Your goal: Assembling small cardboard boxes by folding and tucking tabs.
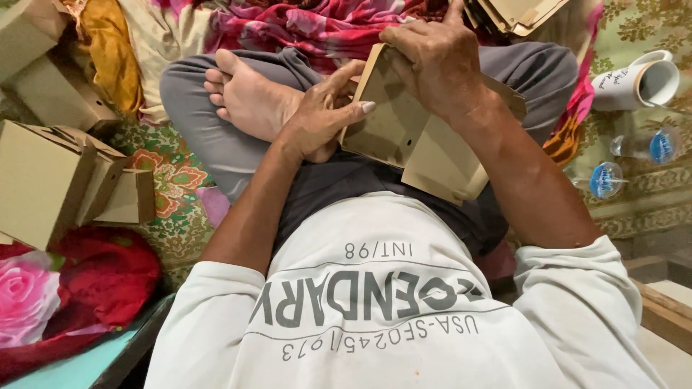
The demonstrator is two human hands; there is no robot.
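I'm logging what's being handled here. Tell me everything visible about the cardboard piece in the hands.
The cardboard piece is plain brown, flat-sided with creased flaps, partly folded and tilted over the lap. The left hand grips its left edge; the right hand presses its top from above. Its lower flap hangs toward the shirt.

A tan flat carton [414, 133] lies over the lap, folded brown boxes [65, 173] stand at left, more flat cartons [515, 14] lie at top, and two blue-labelled bottles [634, 162] lie at right.
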